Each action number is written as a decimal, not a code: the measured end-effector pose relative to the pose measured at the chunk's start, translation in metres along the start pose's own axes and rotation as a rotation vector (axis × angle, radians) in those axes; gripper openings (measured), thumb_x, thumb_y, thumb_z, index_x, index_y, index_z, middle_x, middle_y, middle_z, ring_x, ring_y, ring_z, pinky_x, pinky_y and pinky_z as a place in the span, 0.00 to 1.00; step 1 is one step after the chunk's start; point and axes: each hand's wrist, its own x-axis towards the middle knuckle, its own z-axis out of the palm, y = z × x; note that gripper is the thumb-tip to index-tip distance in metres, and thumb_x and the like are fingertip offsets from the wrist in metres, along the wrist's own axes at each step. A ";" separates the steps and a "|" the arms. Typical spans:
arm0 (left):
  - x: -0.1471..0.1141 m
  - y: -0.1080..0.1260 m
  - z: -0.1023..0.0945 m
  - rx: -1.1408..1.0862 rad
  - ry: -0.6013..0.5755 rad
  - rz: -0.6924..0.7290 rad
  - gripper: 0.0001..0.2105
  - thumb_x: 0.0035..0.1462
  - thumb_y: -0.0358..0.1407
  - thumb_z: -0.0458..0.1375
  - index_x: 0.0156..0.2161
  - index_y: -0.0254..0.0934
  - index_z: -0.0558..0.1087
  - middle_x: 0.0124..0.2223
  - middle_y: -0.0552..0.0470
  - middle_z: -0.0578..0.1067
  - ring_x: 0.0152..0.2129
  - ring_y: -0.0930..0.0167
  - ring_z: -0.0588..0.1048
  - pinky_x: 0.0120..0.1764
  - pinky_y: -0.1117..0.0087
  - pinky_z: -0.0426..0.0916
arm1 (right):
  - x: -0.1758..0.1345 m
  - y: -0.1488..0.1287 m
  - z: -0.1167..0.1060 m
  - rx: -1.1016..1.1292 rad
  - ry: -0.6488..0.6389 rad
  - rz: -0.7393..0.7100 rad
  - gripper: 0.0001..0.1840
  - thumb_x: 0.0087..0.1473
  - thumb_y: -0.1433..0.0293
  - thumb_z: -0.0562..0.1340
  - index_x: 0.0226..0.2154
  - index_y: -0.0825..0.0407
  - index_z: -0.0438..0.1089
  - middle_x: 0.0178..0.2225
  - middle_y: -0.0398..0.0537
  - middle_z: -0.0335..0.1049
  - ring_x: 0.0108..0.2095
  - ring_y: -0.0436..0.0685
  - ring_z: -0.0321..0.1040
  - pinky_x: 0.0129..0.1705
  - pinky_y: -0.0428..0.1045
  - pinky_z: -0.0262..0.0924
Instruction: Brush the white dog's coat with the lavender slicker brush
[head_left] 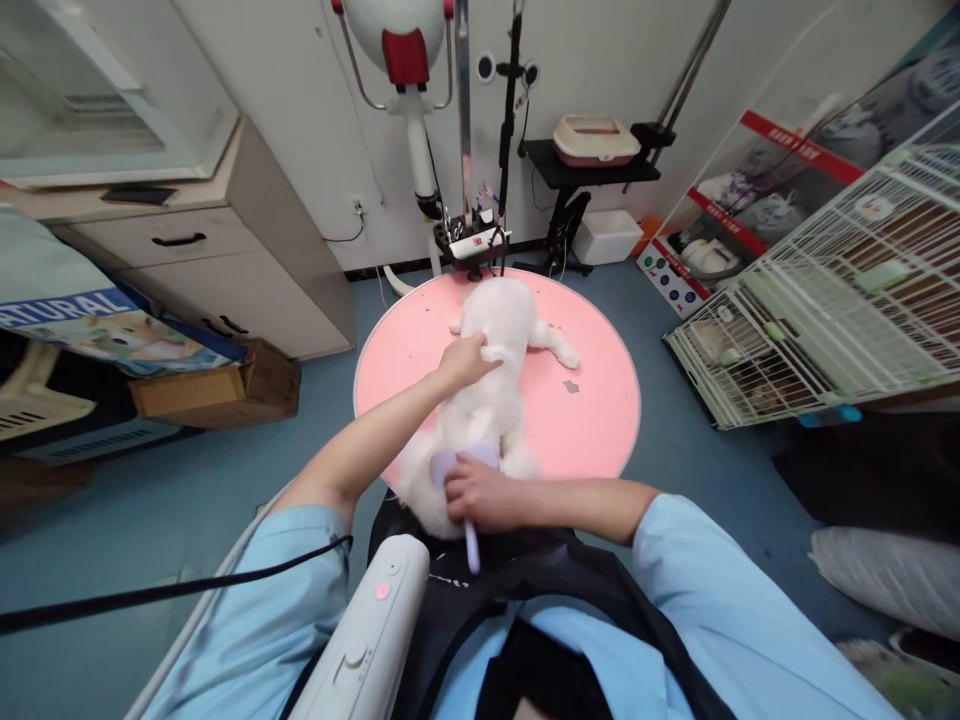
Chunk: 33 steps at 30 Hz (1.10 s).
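Note:
A white fluffy dog (504, 310) lies stretched out on a round pink table (592, 430), with one leg reaching out to the right. My left hand (466, 360) is on the dog's back, fingers closed in its coat. In my right hand (484, 492) is a lavender pet brush (472, 545), its broad head against the fluffy fur at the table's near edge. The brush's bristles are hidden. In front of my body a pale grey hair dryer (367, 630) points toward the dog, held by neither hand.
Behind the table, a tool holder (472, 243) with scissors hangs on a pole. Wire cages (825, 290) stand at the right. Cabinets (187, 240), a cardboard box (255, 385) and a pet food bag (112, 310) line the left. A black cord (180, 588) crosses near my left arm.

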 end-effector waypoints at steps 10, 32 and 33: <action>0.002 -0.027 0.004 -0.029 0.056 -0.065 0.14 0.60 0.45 0.56 0.44 0.38 0.72 0.42 0.43 0.78 0.42 0.59 0.77 0.44 0.65 0.66 | -0.009 -0.005 0.028 0.168 0.152 -0.215 0.07 0.58 0.68 0.62 0.30 0.48 0.74 0.36 0.47 0.73 0.47 0.56 0.65 0.57 0.56 0.51; 0.011 -0.080 0.039 -0.104 0.180 -0.136 0.13 0.60 0.44 0.53 0.40 0.38 0.74 0.34 0.46 0.78 0.34 0.62 0.76 0.36 0.66 0.65 | -0.023 -0.001 0.058 0.179 0.532 0.264 0.14 0.61 0.74 0.54 0.29 0.53 0.72 0.38 0.53 0.71 0.50 0.59 0.63 0.62 0.65 0.39; 0.010 -0.079 0.039 -0.104 0.179 -0.136 0.13 0.60 0.44 0.54 0.40 0.38 0.74 0.35 0.46 0.78 0.34 0.62 0.76 0.36 0.66 0.65 | -0.022 -0.001 0.055 0.187 0.526 0.278 0.13 0.61 0.75 0.54 0.29 0.53 0.72 0.37 0.53 0.71 0.49 0.60 0.63 0.62 0.66 0.39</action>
